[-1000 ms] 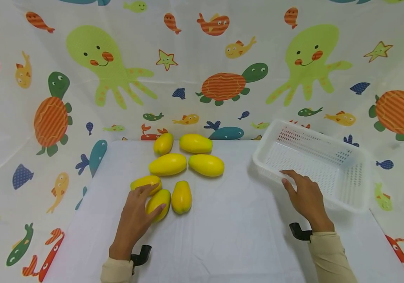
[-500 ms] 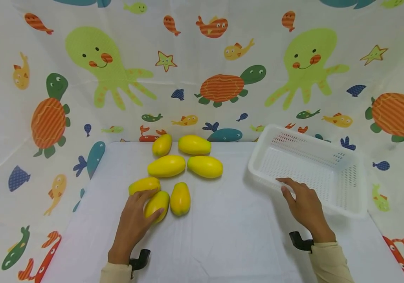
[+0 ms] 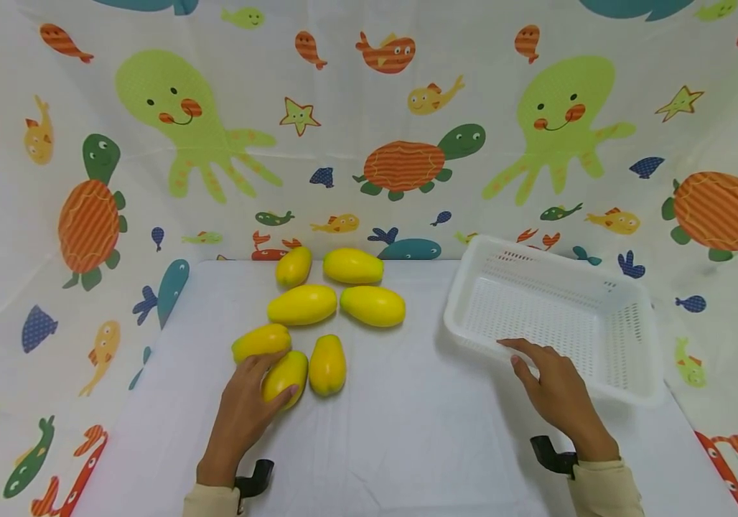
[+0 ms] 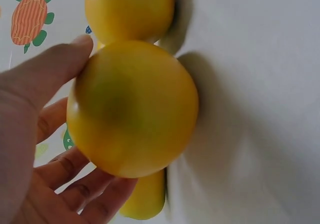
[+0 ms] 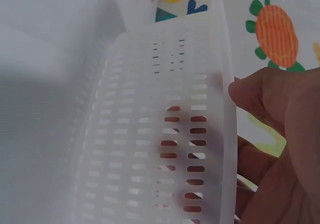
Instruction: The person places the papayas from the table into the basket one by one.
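In the head view, my left hand (image 3: 243, 413) curls round a yellow papaya (image 3: 286, 380) at the front left of the group. The left wrist view shows its thumb and fingers on opposite sides of that papaya (image 4: 132, 109), which sits close to the white cloth. Another papaya (image 3: 262, 342) lies right behind these fingers, and one more (image 3: 328, 365) is just to the right. My right hand (image 3: 563, 395) holds the near rim of a white perforated plastic basket (image 3: 601, 269). From the right wrist, the thumb is at the rim, and finger shapes show through the wall's slots.
Further back lie several more yellow papayas, such as one (image 3: 302, 304) in the middle row and one (image 3: 352, 266) at the table's far edge. A white cloth (image 3: 401, 431) covers the table. A curtain (image 3: 343, 93) printed with sea animals hangs behind and at both sides.
The basket and my right hand have shifted a little left and nearer. My left fingers have closed in around the papaya, which stays in place.
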### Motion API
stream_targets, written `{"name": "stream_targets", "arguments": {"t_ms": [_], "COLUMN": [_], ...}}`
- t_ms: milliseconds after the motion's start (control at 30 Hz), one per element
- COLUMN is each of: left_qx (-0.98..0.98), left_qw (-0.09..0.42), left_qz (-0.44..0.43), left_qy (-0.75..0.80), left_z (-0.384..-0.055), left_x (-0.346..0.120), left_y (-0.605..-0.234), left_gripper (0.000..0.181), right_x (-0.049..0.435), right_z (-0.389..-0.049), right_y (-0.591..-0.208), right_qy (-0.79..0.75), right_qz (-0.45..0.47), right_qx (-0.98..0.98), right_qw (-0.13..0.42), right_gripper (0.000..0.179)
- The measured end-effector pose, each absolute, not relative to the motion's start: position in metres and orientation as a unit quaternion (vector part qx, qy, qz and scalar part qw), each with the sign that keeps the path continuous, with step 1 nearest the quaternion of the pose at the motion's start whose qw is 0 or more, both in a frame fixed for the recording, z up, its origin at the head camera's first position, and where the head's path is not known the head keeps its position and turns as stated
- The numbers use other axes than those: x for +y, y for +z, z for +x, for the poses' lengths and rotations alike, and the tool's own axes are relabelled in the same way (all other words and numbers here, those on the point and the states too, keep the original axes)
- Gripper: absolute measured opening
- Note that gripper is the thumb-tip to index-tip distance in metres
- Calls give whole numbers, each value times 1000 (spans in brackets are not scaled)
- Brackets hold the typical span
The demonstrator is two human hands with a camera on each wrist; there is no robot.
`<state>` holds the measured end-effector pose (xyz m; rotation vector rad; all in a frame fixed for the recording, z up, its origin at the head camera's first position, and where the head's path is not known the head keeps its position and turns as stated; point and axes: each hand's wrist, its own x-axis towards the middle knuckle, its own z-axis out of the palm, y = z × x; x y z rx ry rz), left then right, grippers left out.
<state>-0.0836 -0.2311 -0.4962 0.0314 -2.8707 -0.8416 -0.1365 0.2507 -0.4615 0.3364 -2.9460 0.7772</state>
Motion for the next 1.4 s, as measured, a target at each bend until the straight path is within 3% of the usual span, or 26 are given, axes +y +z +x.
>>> {"name": "stream_targets", "arguments": {"t_ms": [533, 1400], "left_qx": [-935, -923], "left_qw": [23, 22], "left_qz": [42, 68], "left_qy": [-352, -378], "left_z": [-94, -76], "left_x": [-234, -228], "left_y": [-498, -507], "left_gripper": [57, 53], "right_x": [254, 264], "right_z": [-133, -104], "right_y": [-447, -456], "right_qy": [276, 283], "right_qz": [129, 170], "right_qx": [-953, -944], "right_qw": [4, 5], "right_gripper": [37, 39]}}
